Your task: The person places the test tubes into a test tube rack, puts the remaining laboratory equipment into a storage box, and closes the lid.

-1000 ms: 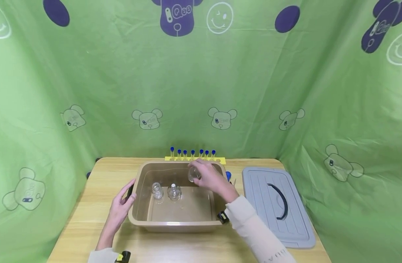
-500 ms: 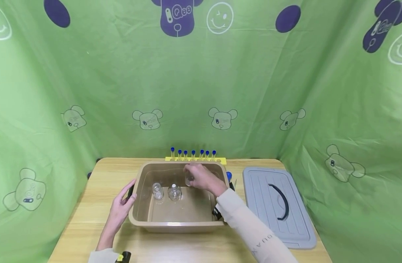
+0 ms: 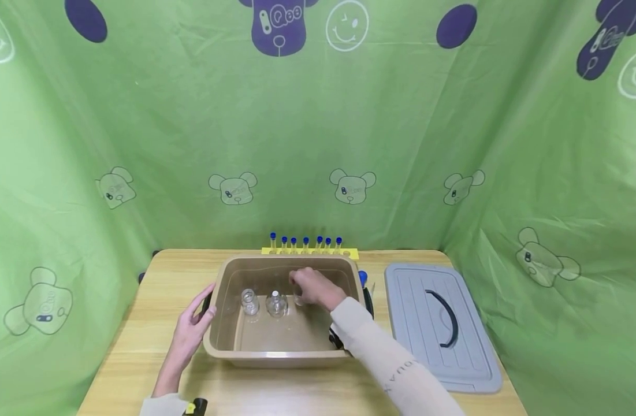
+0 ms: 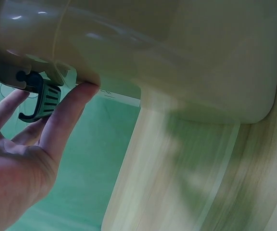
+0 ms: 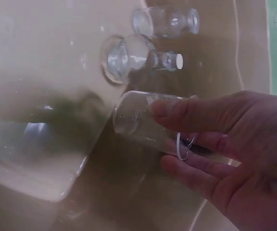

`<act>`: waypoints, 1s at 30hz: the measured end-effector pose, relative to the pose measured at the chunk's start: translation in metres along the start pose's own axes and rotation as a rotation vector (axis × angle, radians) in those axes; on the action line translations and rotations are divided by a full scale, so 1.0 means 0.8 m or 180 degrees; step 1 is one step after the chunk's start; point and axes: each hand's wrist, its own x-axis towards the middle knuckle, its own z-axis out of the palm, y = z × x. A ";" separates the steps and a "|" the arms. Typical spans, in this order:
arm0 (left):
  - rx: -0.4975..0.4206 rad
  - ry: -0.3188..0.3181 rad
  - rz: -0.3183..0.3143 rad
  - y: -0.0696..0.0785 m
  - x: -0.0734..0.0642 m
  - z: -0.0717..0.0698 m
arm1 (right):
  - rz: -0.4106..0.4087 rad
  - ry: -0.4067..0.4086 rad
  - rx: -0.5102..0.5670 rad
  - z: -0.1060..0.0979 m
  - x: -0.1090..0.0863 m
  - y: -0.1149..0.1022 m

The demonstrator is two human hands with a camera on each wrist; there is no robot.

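Inside the brown plastic bin (image 3: 276, 354), my right hand (image 3: 318, 287) holds a clear glass beaker (image 5: 145, 118) near its rim, thumb on one side and fingers on the other. The beaker is low in the bin, mostly covered by the hand in the head view. To its left stand a round glass flask (image 3: 276, 305) with a white stopper and a small glass bottle (image 3: 249, 302). My left hand (image 3: 190, 326) rests at the bin's left side, with thumb and fingers spread on either side of the black handle latch (image 4: 46, 98), fingertips right at the wall.
Behind the bin, a yellow rack (image 3: 353, 253) bears several blue-capped tubes (image 3: 305, 245). The grey lid (image 3: 421, 341) with its black handle lies on the wooden table (image 3: 136, 346) at right. A blue item (image 3: 363, 277) shows beside the bin. Green curtains surround the table.
My right hand has lowered the beaker into the bin and moved slightly left, toward the flask. The left hand stays at the bin's side.
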 end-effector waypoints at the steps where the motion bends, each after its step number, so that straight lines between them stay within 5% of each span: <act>1: 0.0005 0.0003 0.0008 0.000 0.000 0.000 | 0.0010 -0.0019 0.0005 0.002 0.001 0.000; 15: 0.0007 0.0003 -0.0003 -0.002 0.001 0.000 | -0.0088 -0.0013 -0.0478 0.026 0.006 0.002; 30: -0.0035 0.0002 -0.0017 -0.002 0.001 -0.001 | -0.0014 -0.0117 -0.0434 0.036 0.008 0.004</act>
